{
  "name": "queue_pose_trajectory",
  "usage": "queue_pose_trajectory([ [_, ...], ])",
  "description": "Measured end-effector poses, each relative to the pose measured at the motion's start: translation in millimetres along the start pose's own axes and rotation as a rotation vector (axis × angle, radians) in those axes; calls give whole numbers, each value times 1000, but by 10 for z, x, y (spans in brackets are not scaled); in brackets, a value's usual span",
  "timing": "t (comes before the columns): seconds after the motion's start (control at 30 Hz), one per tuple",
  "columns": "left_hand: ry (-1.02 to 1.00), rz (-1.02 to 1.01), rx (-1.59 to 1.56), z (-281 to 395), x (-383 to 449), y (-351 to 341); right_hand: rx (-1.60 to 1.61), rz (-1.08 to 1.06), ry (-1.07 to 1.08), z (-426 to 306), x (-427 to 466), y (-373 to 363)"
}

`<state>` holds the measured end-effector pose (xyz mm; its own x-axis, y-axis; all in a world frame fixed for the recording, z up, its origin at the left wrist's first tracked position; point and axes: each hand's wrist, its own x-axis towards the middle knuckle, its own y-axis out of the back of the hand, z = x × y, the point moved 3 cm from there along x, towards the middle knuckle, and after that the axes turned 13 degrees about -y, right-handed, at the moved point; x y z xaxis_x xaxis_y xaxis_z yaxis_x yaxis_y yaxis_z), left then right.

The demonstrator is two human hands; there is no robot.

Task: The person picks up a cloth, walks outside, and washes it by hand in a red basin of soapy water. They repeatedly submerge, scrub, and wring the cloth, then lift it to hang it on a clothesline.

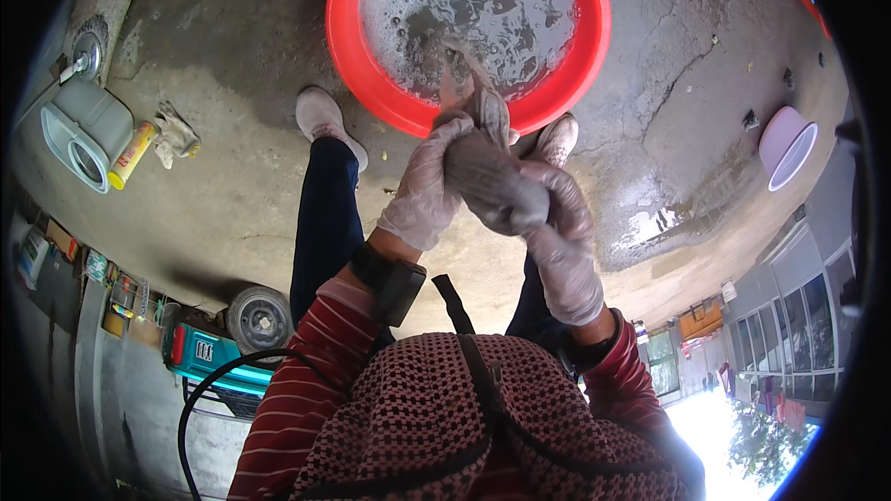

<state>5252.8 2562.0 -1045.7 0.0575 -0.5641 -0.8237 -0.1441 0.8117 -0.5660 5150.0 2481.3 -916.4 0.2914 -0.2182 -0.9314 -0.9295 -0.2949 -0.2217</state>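
A wet grey cloth (494, 184) is bunched between my two hands, close to the near rim of a red plastic basin (341, 35). My left hand (428, 174), in a thin clear plastic glove, is closed round the cloth's left side. My right hand (567, 229), gloved the same way, grips its right side. The cloth's upper end hangs over the rim towards the soapy water (487, 7), which is grey with white foam. Whether the cloth's end touches the water I cannot tell.
My shoes (321, 111) stand on the concrete floor near the basin. At the left are a grey plastic container (104, 115), a yellow cylindrical package (132, 155) and a crumpled cloth (174, 133). A pink tub (779, 146) lies at the right. A vehicle with a wheel (259, 323) is at lower left.
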Motion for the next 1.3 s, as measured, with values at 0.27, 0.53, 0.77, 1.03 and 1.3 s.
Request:
queue_pose_trajectory([
  [0.27,-69,109,60,-50,48,171,-781,279,583,52,294,222],
  [0.53,-294,129,232,-23,-7,14,-915,279,518,426,439,284],
  [0.77,-374,132,371,24,-66,-121,5,13,166,792,528,236],
  [1.03,-353,78,444,-5,-128,-247,-51,-203,70,774,607,393],
  [1.3,-378,167,544,-11,-62,-106,110,-173,-76,749,558,410],
])
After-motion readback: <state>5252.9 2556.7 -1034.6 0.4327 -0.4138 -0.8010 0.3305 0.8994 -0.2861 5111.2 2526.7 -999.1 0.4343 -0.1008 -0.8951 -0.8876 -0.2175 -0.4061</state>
